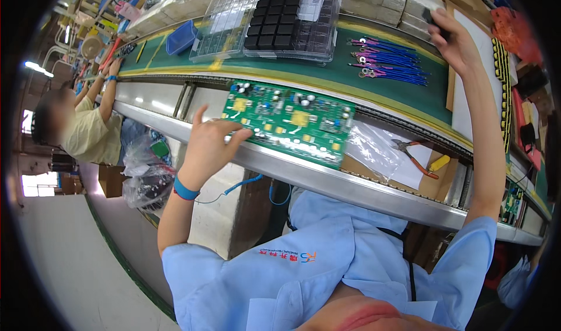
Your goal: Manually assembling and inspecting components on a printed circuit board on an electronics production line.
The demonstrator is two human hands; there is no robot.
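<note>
A green circuit board (286, 123), populated with small parts, rests across the conveyor rails in front of me. At its left end is my left hand (211, 144), fingers apart, with fingertips at the board's near-left corner; whether they press on it I cannot tell. A blue band circles that wrist. Raised at the far right, my right hand (457, 43) has its fingers closed around a small black block-like part (435, 24). Several similar black blocks (280, 18) sit in a clear plastic tray (331, 44) at the back. Blue wires with ring terminals (388, 61) lie right of the tray.
An empty clear tray (219, 27) and a blue bin (182, 37) stand at the back left. Orange-handled pliers (418, 158) and a clear plastic bag (374, 150) lie right of the board. A co-worker (87, 126) sits at the line's far left.
</note>
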